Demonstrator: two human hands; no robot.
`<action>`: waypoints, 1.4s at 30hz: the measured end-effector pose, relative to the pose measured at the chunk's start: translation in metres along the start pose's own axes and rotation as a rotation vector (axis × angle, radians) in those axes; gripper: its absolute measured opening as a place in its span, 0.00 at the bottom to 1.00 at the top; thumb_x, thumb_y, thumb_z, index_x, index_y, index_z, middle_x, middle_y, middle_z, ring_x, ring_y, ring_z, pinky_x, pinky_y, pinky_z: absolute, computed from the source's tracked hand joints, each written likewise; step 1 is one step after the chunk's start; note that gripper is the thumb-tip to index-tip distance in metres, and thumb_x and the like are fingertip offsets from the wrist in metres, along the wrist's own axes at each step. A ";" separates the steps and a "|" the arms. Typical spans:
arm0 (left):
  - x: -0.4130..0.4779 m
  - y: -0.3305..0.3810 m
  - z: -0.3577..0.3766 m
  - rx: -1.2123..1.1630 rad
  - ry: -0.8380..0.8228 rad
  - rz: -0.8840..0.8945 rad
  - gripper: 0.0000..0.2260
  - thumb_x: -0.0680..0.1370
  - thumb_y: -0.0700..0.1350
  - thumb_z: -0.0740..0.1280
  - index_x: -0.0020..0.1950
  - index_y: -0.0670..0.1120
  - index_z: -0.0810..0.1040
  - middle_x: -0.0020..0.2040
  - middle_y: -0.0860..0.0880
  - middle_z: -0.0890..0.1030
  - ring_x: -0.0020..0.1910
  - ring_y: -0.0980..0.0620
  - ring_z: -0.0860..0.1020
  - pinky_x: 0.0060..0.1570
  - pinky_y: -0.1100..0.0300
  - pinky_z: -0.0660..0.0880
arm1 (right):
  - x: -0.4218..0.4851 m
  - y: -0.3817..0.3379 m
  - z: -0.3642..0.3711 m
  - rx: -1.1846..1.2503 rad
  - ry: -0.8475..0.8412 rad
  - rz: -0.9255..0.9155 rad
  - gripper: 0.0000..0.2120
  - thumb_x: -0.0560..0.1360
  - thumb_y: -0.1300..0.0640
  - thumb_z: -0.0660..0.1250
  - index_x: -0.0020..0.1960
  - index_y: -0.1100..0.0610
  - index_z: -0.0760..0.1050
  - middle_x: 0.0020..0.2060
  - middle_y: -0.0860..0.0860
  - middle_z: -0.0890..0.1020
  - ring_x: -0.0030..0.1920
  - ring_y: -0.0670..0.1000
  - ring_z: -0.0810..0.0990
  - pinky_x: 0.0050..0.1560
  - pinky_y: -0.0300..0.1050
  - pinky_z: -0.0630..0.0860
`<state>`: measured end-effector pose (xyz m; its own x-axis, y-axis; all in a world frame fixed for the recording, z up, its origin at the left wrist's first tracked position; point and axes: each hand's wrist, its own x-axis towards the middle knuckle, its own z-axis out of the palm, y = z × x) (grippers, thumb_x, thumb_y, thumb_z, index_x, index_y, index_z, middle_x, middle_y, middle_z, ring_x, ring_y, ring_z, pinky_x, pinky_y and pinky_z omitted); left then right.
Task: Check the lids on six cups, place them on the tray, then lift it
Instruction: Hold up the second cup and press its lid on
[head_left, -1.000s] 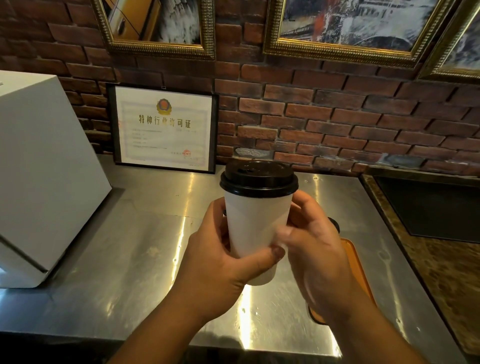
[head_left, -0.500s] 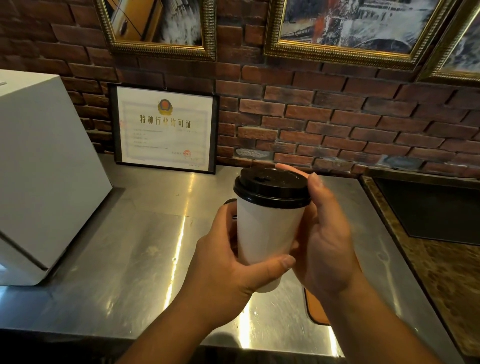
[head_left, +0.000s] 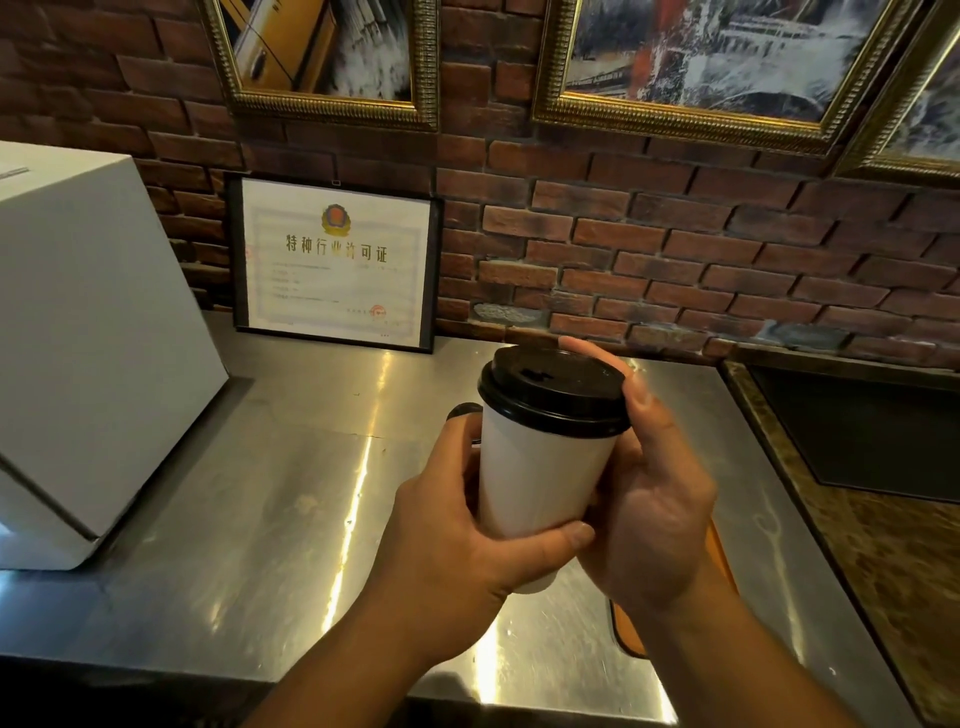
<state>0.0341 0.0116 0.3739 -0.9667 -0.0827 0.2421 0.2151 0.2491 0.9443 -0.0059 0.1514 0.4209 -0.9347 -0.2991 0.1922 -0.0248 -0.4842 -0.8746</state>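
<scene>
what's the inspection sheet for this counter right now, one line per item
surface: steel counter, glare streaks.
job's things: white cup with black lid held upright above the counter; orange tray mostly hidden behind right hand.
clutter: white box at left; framed certificate against wall.
grippers: left hand grips cup body; right hand pinches lid rim.
cables: nothing seen.
surroundings: brick wall, gilt-framed pictures.
</scene>
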 end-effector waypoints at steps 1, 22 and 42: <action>0.000 0.000 0.000 -0.012 -0.009 -0.004 0.37 0.60 0.78 0.76 0.65 0.76 0.65 0.61 0.69 0.78 0.58 0.66 0.79 0.43 0.70 0.81 | 0.001 -0.003 -0.001 0.001 -0.015 0.008 0.31 0.79 0.40 0.66 0.75 0.56 0.70 0.64 0.61 0.82 0.62 0.62 0.83 0.53 0.57 0.84; -0.007 0.004 0.004 -0.073 -0.155 -0.072 0.35 0.57 0.78 0.76 0.61 0.80 0.67 0.59 0.67 0.80 0.59 0.64 0.80 0.46 0.68 0.81 | 0.025 -0.023 -0.006 0.158 -0.120 0.175 0.37 0.69 0.30 0.66 0.68 0.55 0.78 0.54 0.63 0.84 0.50 0.60 0.86 0.49 0.53 0.85; -0.005 -0.001 0.001 -0.074 -0.040 -0.038 0.38 0.60 0.76 0.78 0.66 0.74 0.67 0.60 0.65 0.80 0.57 0.62 0.81 0.44 0.65 0.83 | 0.001 -0.020 -0.013 -0.260 0.005 0.049 0.37 0.64 0.45 0.78 0.71 0.39 0.71 0.60 0.53 0.85 0.62 0.60 0.84 0.53 0.50 0.84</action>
<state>0.0383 0.0127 0.3713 -0.9788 -0.0518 0.1983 0.1867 0.1740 0.9669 -0.0111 0.1718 0.4325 -0.9387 -0.3125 0.1452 -0.0692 -0.2418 -0.9679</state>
